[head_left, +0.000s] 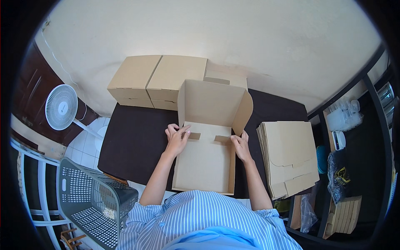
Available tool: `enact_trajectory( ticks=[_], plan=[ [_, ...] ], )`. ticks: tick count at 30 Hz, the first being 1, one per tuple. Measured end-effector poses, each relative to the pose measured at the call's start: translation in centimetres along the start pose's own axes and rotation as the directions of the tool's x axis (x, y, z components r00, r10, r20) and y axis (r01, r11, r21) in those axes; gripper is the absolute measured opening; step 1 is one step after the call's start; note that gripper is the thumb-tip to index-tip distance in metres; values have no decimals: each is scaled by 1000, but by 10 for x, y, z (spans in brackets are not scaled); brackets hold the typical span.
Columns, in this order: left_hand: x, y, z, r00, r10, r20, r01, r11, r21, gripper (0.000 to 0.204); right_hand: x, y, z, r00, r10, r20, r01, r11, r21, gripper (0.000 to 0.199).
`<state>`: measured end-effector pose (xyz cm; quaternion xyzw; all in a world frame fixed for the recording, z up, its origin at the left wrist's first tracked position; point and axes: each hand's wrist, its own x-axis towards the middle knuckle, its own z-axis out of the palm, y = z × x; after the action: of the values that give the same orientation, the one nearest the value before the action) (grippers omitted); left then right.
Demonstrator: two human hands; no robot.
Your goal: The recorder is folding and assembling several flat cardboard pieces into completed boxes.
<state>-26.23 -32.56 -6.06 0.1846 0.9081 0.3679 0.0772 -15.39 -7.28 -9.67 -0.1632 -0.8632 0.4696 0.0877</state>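
Observation:
A brown cardboard box (204, 166) lies partly folded in front of me, its tray part toward my body and its lid (212, 102) standing up at the far side. Side flaps stick out from the lid, the right one (243, 113) with a rounded edge. My left hand (178, 141) grips the left wall near the lid's fold, fingers bent over the edge. On the right wall, at about the same depth, my right hand (240, 146) pinches the cardboard with thumb and fingers. Two small inner flaps lie between the hands.
Closed boxes (177, 73) stand along the wall at the back of the dark table (129, 141). Flat cardboard blanks (291, 154) are stacked at the right. A green basket (91, 204) and a white fan (62, 107) are at the left, a black shelf (375, 96) at the right.

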Motion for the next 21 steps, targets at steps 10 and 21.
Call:
enact_trajectory(
  ticks=[10, 21],
  plan=[
    [21, -26, -1, 982, -147, -117, 133, 983, -124, 84, 15, -22, -20, 997, -57, -52, 55, 997, -46, 53],
    [10, 20, -18, 946, 6, -325, 23, 996, 85, 68, -7, -92, -13, 936, -106, -336, 30, 974, -226, 56]
  ],
)
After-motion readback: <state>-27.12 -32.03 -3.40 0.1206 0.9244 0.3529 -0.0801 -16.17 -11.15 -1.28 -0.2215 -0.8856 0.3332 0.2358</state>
